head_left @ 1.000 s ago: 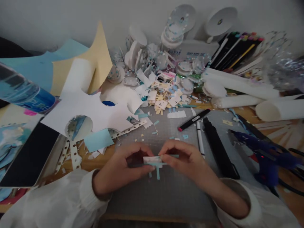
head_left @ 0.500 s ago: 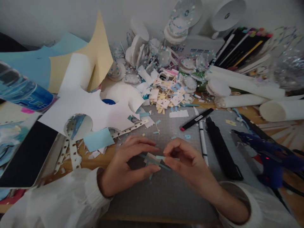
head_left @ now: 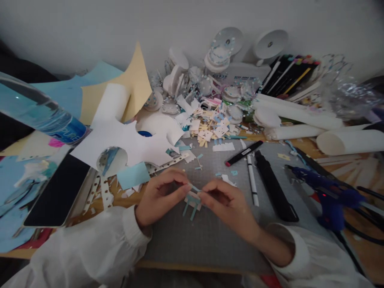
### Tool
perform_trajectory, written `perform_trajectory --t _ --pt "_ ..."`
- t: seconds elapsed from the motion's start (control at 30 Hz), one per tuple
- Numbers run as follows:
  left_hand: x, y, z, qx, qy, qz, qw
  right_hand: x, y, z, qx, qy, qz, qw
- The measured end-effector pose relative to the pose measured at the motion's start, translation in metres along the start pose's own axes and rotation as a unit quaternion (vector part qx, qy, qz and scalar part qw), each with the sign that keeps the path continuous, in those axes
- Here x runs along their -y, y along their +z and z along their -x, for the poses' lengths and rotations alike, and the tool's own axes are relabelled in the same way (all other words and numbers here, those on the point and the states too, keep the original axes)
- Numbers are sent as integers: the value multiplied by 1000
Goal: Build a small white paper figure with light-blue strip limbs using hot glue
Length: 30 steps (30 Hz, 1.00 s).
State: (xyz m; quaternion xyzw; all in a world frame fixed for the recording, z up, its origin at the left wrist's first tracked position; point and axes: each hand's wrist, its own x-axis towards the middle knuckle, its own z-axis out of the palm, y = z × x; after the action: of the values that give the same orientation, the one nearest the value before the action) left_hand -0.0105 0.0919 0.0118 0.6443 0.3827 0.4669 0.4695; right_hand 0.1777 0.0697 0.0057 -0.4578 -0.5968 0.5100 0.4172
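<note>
My left hand point(head_left: 160, 196) and my right hand point(head_left: 226, 204) meet over the grey cutting mat point(head_left: 210, 240). Both pinch a small paper figure point(head_left: 192, 202) with a pale body and thin light-blue strips hanging down from it. The left fingers grip its upper left side, the right fingers its right side. The piece is lifted slightly above the mat. White sleeves cover both forearms.
A pile of small paper cut-outs point(head_left: 210, 126) lies beyond the mat. Markers point(head_left: 243, 153) and a black pen point(head_left: 274, 188) lie to the right, with a blue glue gun point(head_left: 327, 194) further right. A phone point(head_left: 57, 196), water bottle point(head_left: 39, 114) and cut white paper point(head_left: 126, 140) occupy the left.
The view has tilted and shifted. The hands turned the paper figure so its blue strips now hang downward, and the fingers closed more tightly on it.
</note>
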Motion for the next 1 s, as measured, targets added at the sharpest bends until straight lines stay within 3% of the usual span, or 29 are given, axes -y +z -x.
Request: perform_trajectory --t 0.17,0.57,0.7,0.87,0.93,1.0 --pt "0 3 3 21 7 9 1000 1 3 -2 -10 9 -44 999" --pt "1 5 7 -28 1 47 998 -2 9 2 11 -16 -9 1000" --pt "2 7 7 -45 -100 143 984 2 3 3 35 -39 47 998" --pt "3 7 2 -108 -208 284 930 17 -18 11 59 -91 128 986" --pt "3 6 0 -116 -219 306 919 22 -29 28 21 -99 140 985" --pt "3 5 -1 -118 -223 310 917 22 -44 56 -63 -106 175 977"
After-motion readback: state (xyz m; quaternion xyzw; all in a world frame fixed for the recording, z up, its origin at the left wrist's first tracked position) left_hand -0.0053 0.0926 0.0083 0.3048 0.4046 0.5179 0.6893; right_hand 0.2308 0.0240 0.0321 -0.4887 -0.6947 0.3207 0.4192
